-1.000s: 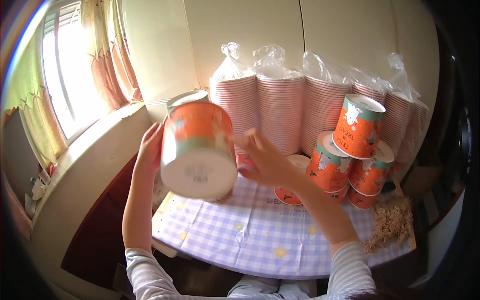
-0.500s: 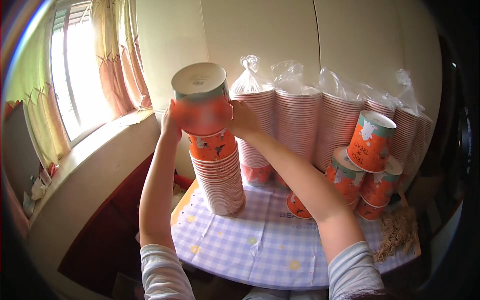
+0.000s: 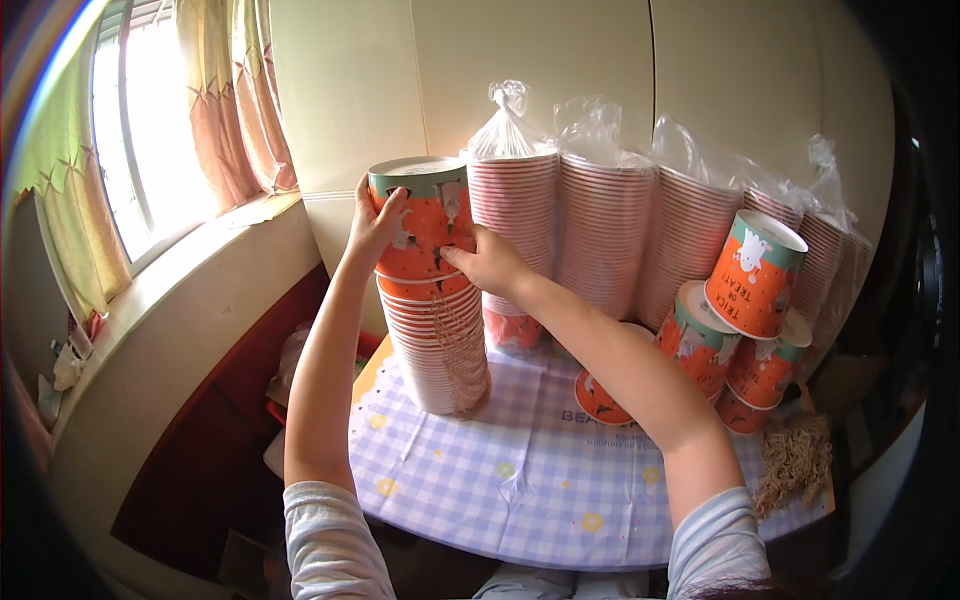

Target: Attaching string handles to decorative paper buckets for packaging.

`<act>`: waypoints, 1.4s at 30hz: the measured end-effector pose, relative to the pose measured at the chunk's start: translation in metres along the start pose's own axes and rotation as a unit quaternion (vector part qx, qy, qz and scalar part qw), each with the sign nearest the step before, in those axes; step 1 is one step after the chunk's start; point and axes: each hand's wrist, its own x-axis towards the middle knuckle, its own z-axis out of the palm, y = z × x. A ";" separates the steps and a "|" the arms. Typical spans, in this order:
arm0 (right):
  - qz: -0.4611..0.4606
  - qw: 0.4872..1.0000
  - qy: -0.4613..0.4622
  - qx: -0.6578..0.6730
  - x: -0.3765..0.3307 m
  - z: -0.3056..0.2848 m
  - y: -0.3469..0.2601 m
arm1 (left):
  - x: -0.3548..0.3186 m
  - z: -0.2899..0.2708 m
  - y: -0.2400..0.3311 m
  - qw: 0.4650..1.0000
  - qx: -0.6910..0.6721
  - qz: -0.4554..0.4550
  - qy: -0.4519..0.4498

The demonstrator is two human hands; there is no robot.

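Note:
An orange paper bucket (image 3: 425, 245) with a green band sits upside down on top of a tall stack of nested paper buckets (image 3: 420, 345). My left hand (image 3: 368, 232) grips its left side, thumb across the front. On its right side my right hand (image 3: 493, 263) presses, thumb on the orange front near the lower part. Both hands are closed round the bucket; the fingers behind it are partly hidden. Thin tan cords (image 3: 462, 350) hang down the right face of the stack, which stands on a checked tablecloth (image 3: 450, 480).
Tall bucket stacks in clear plastic bags (image 3: 605, 225) line the back. At right, several loose upside-down buckets (image 3: 755, 275) are piled up. A bundle of tan cords (image 3: 793, 462) lies near the table's right edge. A curtained window (image 3: 150, 130) is at left.
The bucket in my hands has come down over the stack, covering most of the orange bucket below it. Its base is now seen more edge-on. My view has shifted slightly.

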 end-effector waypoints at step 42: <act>0.069 0.991 -0.102 -0.058 -0.032 0.001 0.021 | -0.045 0.002 -0.062 0.986 0.146 0.053 0.058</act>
